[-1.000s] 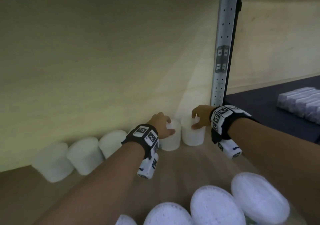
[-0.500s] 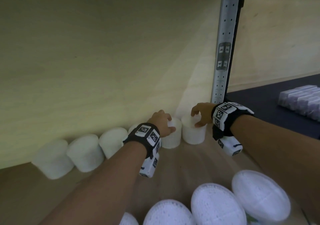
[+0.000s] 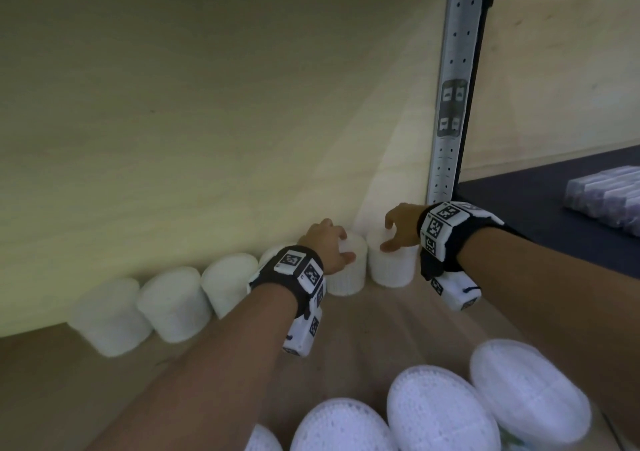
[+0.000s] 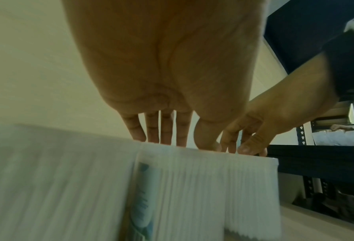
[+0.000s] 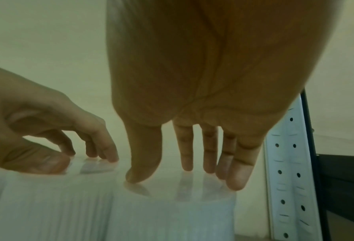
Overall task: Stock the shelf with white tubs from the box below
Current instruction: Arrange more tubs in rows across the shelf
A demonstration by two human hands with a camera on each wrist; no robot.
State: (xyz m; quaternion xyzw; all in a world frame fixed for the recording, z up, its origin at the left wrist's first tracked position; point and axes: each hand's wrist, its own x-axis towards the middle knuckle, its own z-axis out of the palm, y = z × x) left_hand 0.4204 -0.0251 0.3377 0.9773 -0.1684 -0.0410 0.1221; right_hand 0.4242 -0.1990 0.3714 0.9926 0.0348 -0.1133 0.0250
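Since a second ago both hands have barely moved, only the fingers look lifted a bit; the tubs they touch sit in the same spots at the back of the shelf. My left hand [image 3: 329, 248] rests fingertips-down on the top of one white tub [image 3: 348, 272], fingers fairly straight, thumb at the tub's near rim, not wrapped round it. My right hand [image 3: 401, 227] is over the next white tub [image 3: 391, 267], the last one on the right; the right wrist view shows the fingertips [image 5: 187, 164] extended and touching or just above the lid, so it's released, not grasping. These two tubs stand upright, touching side by side, against the plywood back panel [image 3: 207, 104] and just beside the perforated metal upright [image 3: 450, 86]. Left of them a row of three more white tubs [image 3: 173, 303] runs along the panel, plus a fourth mostly hidden behind my left wrist. More white tubs [image 3: 436, 412] show their lids at the bottom edge, near me; I can't tell what they sit in. Off right, on a dark surface [image 3: 536, 215], pale wrapped packs [image 3: 609, 201], blurred.
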